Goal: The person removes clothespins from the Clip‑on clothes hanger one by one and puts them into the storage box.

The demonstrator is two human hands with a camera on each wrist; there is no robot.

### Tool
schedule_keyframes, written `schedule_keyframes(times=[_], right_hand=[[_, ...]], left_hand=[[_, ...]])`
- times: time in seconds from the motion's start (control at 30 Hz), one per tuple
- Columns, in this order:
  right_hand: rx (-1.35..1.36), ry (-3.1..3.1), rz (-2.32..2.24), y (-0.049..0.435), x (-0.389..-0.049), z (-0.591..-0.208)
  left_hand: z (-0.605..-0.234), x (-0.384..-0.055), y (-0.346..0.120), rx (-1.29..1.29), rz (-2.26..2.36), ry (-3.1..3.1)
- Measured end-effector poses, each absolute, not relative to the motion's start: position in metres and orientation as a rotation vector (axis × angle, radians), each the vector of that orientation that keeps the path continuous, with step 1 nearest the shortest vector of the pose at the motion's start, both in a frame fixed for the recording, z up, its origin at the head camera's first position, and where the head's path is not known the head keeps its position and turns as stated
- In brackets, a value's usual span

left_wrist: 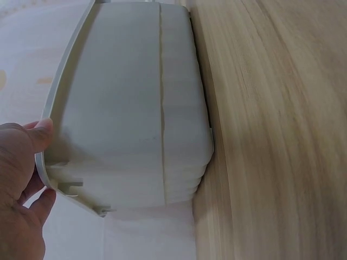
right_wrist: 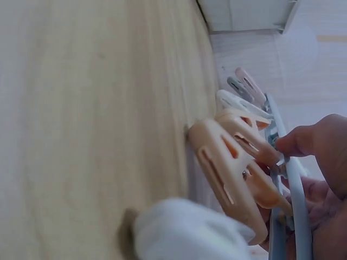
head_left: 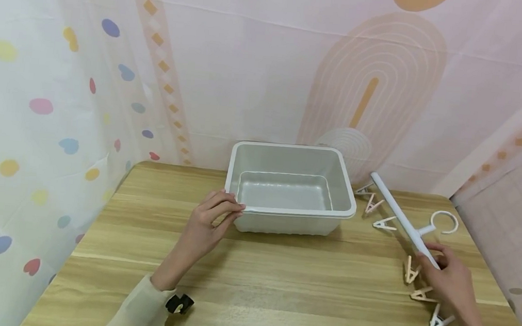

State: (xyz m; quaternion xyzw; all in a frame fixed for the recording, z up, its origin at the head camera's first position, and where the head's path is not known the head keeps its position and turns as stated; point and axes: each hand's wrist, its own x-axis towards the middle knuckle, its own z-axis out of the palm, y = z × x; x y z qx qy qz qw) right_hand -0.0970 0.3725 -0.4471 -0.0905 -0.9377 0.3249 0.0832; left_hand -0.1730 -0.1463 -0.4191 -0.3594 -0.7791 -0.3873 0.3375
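Left hand [head_left: 204, 225] pinching smooth plastic tub [head_left: 293, 158] rim, probably

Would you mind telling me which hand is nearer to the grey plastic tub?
The left. The left hand pinches the grey plastic tub at its near left rim corner; the right hand is off to its right, gripping the white hanger bar.

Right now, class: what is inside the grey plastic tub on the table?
The grey plastic tub shows only its bare floor and walls; no object lies inside. The left hand grips its rim, and the near wall hides a strip of floor.
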Motion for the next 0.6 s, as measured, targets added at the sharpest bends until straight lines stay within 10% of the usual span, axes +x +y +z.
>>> schedule_keyframes(times=[0.6], right_hand=[[-0.197, -2.761, 0.908, 0.383, -0.099, -0.43]], left_hand=[[-0.422, -0.175, -0.146, -0.9, -1.027, -2.038]])
